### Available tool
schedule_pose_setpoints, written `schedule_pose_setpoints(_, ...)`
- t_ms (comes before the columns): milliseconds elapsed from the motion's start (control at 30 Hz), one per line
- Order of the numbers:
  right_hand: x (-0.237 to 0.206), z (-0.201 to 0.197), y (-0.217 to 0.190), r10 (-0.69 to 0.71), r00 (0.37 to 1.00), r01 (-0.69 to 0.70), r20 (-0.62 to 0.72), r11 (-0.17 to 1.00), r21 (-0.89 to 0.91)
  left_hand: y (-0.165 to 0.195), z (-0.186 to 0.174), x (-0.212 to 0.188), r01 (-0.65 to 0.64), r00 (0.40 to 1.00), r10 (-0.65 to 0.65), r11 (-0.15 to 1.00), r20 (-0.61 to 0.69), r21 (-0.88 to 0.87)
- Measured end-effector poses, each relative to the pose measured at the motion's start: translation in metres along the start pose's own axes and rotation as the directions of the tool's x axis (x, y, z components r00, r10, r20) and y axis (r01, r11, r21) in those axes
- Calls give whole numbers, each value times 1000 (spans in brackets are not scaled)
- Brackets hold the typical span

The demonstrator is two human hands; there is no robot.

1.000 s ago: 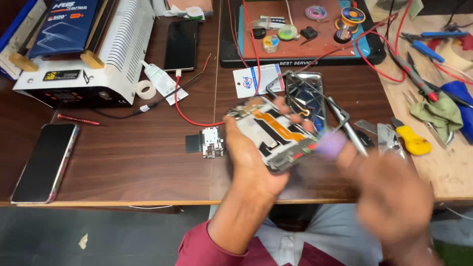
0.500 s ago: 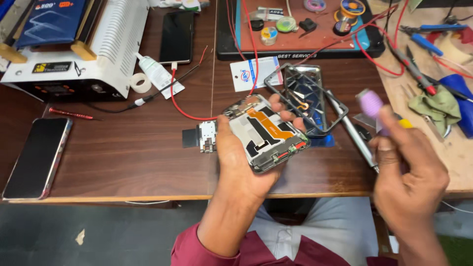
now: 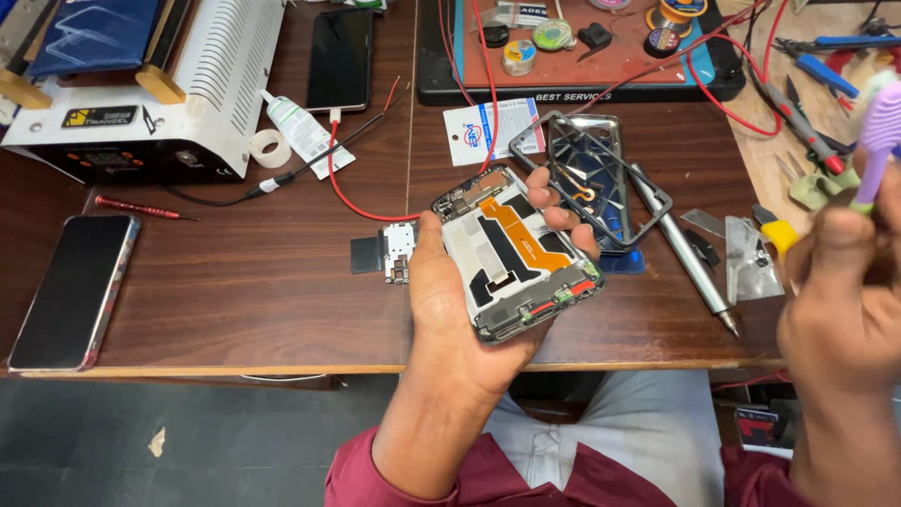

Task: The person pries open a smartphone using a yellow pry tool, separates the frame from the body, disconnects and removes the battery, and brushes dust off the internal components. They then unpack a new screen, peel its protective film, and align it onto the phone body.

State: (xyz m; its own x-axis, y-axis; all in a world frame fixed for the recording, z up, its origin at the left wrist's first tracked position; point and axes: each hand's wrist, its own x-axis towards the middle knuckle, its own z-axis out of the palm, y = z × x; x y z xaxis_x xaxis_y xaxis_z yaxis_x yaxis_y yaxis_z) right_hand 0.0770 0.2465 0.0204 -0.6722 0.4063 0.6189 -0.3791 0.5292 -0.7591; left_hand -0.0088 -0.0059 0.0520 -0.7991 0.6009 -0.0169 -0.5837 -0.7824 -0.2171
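At a dark wood-grain workbench (image 3: 235,282), a person's left hand (image 3: 460,310) cradles an opened smartphone (image 3: 516,253), fingers wrapped around both long edges and clamped on its metal frame. The phone sits face down above the table's near edge, tilted, its pale inner plate crossed by an orange flex ribbon and black strips. The right hand (image 3: 845,310) is raised at the far right, closed around the handle of a lilac plastic brush (image 3: 880,131) (its head is blurred). Just beyond the phone lies a glossy back cover (image 3: 591,178) with a grey rim, its edge close to the left fingertips. A slim steel screwdriver (image 3: 683,249) rests diagonally beside it, near scraps of clear film. A small circuit board (image 3: 399,252) lies flat just left of the hand. Farther left, a dark-screened phone (image 3: 70,291) lies near the table's front edge, with bare wood between it and the board. A white ribbed machine (image 3: 188,94) fills the upper left corner, a red wire (image 3: 347,188) curling from it. Pliers and cutters crowd the right edge.
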Motion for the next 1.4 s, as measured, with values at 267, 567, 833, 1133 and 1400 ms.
schedule_pose_setpoints(267, -63, 44, -89, -167, 961, 226, 220, 932, -284, -1, -1, 3, 5, 1000, -5, 1000, -2, 11)
schedule_pose_setpoints(567, -76, 53, -78, -176, 951, 240, 252, 938, -249, -6, 2, 1, -47, 999, 46, 995, 15, 89)
schedule_pose_setpoints(833, -84, 63, -88, -85, 985, 126, 149, 949, -290, -7, 8, 2, -85, 996, 80, 987, 41, 140)
schedule_pose_setpoints(1133, -76, 58, -85, -119, 969, 162, 214, 968, -194, -9, 12, 0, -183, 982, 191, 949, -3, 256)
schedule_pose_setpoints(1400, -73, 54, -84, -64, 998, 64, 12, 950, -305, -12, 7, 1, -87, 996, 88, 985, -3, 148)
